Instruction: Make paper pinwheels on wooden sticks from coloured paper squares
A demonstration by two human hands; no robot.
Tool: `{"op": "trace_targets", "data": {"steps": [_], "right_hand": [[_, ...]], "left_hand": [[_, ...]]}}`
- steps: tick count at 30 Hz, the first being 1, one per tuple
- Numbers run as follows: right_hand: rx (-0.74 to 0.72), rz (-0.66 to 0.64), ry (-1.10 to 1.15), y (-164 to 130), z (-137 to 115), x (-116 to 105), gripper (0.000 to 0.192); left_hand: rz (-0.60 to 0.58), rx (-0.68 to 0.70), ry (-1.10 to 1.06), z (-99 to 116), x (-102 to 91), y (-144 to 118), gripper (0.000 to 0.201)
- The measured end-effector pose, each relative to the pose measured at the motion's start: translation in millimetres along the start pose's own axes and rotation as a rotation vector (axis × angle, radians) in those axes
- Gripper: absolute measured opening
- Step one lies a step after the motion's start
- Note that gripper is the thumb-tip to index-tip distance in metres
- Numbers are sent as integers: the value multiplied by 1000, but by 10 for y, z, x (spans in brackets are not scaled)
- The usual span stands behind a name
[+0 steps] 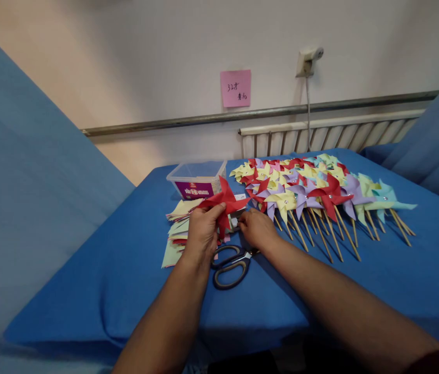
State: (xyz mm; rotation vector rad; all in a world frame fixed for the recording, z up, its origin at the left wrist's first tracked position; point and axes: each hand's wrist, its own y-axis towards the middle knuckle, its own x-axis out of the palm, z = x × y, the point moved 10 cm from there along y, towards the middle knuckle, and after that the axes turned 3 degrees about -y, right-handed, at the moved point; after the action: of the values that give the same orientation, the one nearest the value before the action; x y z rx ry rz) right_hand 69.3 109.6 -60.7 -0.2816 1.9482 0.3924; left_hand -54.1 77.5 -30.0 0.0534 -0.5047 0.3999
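A red paper pinwheel [225, 203] is showing against the blue tablecloth [126, 270], beside pale yellow and green paper squares [176, 228]. Finished pinwheels [313, 192] are lying in red, yellow, lilac and mint, and the black-handled scissors [231, 266] are sitting near a clear box [196, 179] bearing a purple label.

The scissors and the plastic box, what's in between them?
In the head view, between the scissors and the plastic box: the left hand holding a red pinwheel, with the right hand alongside.

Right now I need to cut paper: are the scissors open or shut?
Shut: the scissors lie flat on the blue table, their two handle loops close together.
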Motion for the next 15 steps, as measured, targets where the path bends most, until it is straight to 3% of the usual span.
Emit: {"op": "trace_targets", "data": {"steps": [15], "right_hand": [[-52,-25,-78,50,-7,59,26]], "left_hand": [[-18,-2,-13,16,63,-47,27]]}}
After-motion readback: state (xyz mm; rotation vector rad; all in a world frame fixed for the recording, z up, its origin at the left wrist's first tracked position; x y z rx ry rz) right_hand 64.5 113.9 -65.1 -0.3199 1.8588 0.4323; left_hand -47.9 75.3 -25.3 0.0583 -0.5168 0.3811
